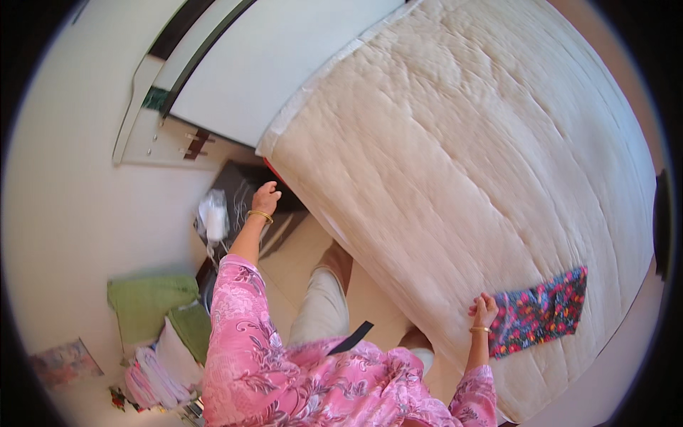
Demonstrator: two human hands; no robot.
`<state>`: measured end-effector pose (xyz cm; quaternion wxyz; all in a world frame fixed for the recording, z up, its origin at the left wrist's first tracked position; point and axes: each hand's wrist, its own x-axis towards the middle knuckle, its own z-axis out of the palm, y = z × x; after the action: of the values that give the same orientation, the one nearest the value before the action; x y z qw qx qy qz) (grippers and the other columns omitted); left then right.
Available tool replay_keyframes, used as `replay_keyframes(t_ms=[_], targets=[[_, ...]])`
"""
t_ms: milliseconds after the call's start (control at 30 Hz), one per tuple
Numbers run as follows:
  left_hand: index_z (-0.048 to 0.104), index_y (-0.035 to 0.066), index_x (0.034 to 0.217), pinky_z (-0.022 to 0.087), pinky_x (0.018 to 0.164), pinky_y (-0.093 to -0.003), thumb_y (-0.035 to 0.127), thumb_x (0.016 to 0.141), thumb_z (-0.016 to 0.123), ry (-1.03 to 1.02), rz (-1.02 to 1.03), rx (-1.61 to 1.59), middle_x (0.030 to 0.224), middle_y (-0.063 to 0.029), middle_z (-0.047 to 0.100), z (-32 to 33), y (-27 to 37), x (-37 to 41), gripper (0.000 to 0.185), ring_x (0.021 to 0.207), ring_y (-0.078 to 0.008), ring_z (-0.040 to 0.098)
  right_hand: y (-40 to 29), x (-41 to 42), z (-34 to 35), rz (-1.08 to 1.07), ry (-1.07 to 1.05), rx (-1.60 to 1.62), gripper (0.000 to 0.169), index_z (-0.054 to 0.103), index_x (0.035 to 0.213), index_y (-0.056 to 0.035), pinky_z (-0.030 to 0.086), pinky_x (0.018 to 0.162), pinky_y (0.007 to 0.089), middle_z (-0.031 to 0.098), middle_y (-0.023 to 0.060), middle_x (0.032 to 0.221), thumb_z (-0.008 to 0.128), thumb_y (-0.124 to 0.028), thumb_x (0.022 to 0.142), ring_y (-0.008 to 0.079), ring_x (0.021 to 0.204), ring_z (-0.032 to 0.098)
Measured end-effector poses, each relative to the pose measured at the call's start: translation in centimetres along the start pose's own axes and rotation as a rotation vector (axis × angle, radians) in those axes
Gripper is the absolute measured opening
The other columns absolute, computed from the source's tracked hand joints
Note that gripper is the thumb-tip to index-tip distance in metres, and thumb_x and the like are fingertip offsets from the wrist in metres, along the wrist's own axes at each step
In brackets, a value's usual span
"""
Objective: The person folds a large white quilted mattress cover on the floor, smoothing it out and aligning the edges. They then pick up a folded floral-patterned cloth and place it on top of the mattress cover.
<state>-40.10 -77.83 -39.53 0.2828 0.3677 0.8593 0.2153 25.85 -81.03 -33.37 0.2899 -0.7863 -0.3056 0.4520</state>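
A large cream quilted cover [427,176] lies over the bed, wrinkled along its length. My right hand [483,310], with a gold bangle at the wrist, is at the left edge of a folded dark floral cloth [539,312] over the cover; its fingers are curled, and whether they grip the cloth cannot be told. Off the bed's near corner, above the bedside table, is my left hand [267,197], also with bangles. Its fingers are loosely bent and nothing shows in them.
The white headboard [256,64] rises at the upper left. A dark bedside table [229,176] holds a plastic-wrapped white item [215,216] and cords. Green cushions [152,301] and folded pink cloths [155,376] are at the lower left. Tiled floor [277,272] shows beside the bed.
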Motion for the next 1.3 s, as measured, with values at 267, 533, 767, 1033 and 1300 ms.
replay_keyframes(t_ms=[267,533,767,1033,1300], targets=[[0.046,0.001,0.115,0.038,0.087,-0.0402,0.021,0.079,0.052,0.011,0.135,0.133,0.110,-0.0201,0.053,-0.6,-6.0,20.2,0.042,0.104,-0.0344,0.048,-5.5,-1.6,30.9,0.041,-0.411,-0.029,0.028,0.054,0.102,0.0036,0.048,0.049,0.0240,0.060,0.0086,0.079,0.059,-0.009,0.078,0.0133,0.058,0.057],[0.045,0.000,0.114,0.038,0.086,-0.0421,0.029,0.080,0.051,0.009,0.211,0.180,0.105,-0.0237,0.053,1.9,-6.9,20.2,0.045,0.100,-0.0386,0.049,-5.1,1.2,39.5,-0.206,-0.334,-0.488,0.030,0.056,0.097,-0.0022,0.044,0.065,0.0223,0.052,-0.0003,0.073,0.065,-0.008,0.069,0.0089,0.067,0.049],[0.053,-0.003,0.088,0.042,0.074,-0.0435,0.036,0.072,0.061,-0.230,-0.058,0.124,0.087,-0.0258,0.057,0.6,-8.0,21.5,0.043,0.087,-0.0402,0.054,-4.1,2.0,39.7,-0.178,-0.339,-0.434,0.021,0.058,0.089,-0.0040,0.044,0.062,0.0224,0.053,-0.0012,0.068,0.065,-0.009,0.069,0.0082,0.064,0.050],[0.050,-0.003,0.076,0.041,0.072,-0.0388,0.023,0.059,0.072,-0.112,0.378,0.141,0.092,-0.0190,0.052,-2.8,-4.9,18.6,0.038,0.085,-0.0350,0.050,-4.7,1.6,39.9,-0.156,-0.289,-0.438,0.015,0.061,0.083,-0.0044,0.044,0.059,0.0235,0.058,0.0019,0.068,0.064,-0.010,0.070,0.0096,0.061,0.053],[0.050,0.018,0.117,0.046,0.063,-0.0432,0.005,0.067,0.054,-0.207,0.515,0.471,0.081,-0.0148,0.045,-4.4,-1.1,18.0,0.052,0.069,-0.0357,0.053,-6.2,-0.2,39.6,-0.215,-0.310,-0.403,0.020,0.061,0.089,-0.0036,0.046,0.061,0.0243,0.061,0.0048,0.074,0.064,-0.011,0.071,0.0111,0.066,0.056]])
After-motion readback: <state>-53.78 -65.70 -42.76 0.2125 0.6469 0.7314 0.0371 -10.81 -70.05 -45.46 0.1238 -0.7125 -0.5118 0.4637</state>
